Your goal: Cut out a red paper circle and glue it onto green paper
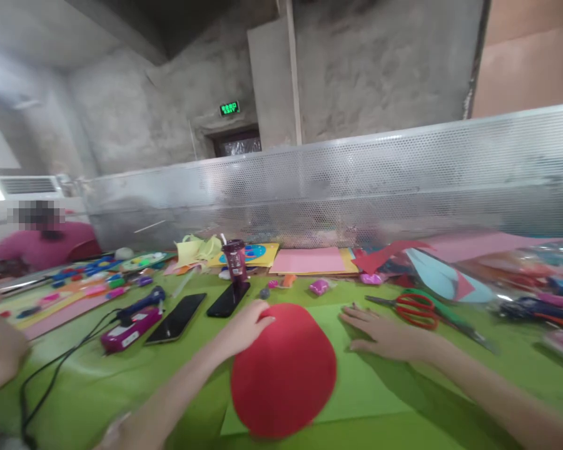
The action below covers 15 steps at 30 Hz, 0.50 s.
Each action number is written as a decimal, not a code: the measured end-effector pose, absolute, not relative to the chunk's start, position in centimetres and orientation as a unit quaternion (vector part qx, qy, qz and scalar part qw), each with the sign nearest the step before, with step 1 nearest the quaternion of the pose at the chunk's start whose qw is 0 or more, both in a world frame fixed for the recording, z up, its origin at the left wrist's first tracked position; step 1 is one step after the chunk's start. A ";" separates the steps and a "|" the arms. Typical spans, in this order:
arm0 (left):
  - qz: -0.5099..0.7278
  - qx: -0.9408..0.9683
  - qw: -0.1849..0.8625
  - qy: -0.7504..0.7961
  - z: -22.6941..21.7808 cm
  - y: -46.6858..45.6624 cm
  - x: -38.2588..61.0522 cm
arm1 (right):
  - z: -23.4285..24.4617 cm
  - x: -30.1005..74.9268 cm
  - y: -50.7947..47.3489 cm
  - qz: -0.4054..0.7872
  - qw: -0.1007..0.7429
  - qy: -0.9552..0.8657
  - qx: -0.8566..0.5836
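A red oval paper cut-out point(284, 372) lies on a light green sheet point(356, 381) on the green table. My left hand point(244, 328) rests on the cut-out's far left edge, fingers curled over it. My right hand point(385, 331) lies flat and spread on the green sheet to the right of the cut-out, holding nothing. Red-handled scissors point(415, 310) lie just beyond my right hand.
Two black phones point(176, 317) point(228, 299), a purple cup point(235, 259), a pink glue gun point(124, 334) with a black cable, coloured papers point(309, 259) and craft bits crowd the table's far side. A perforated metal screen point(356, 181) stands behind. A person in pink point(42, 240) sits at left.
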<state>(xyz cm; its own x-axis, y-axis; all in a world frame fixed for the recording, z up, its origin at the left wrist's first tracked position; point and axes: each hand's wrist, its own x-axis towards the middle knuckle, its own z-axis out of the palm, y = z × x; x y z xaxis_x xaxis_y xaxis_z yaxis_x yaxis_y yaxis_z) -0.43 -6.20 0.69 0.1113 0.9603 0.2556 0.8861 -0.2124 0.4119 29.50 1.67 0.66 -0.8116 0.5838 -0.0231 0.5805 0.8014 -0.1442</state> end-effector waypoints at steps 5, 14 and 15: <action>0.209 0.777 0.065 0.591 -0.3 -4.1 2.5 | -0.6 29.2 2.1 0.088 0.040 -0.940 -0.327; 0.243 0.685 -0.077 0.682 4.3 -1.5 -5.7 | -2.2 28.8 2.7 0.041 0.057 -0.920 -0.385; 0.245 0.653 -0.090 0.711 5.8 -1.6 -8.5 | -2.2 28.8 2.7 0.041 0.058 -0.919 -0.387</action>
<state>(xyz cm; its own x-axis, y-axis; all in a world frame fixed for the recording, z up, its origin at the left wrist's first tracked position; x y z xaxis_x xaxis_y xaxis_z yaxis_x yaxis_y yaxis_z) -8.54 -1.61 5.83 -0.1310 0.8848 0.4473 0.9726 0.0272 0.2311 28.83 2.75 -2.24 -0.6934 0.7166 0.0756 0.7071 0.6968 -0.1203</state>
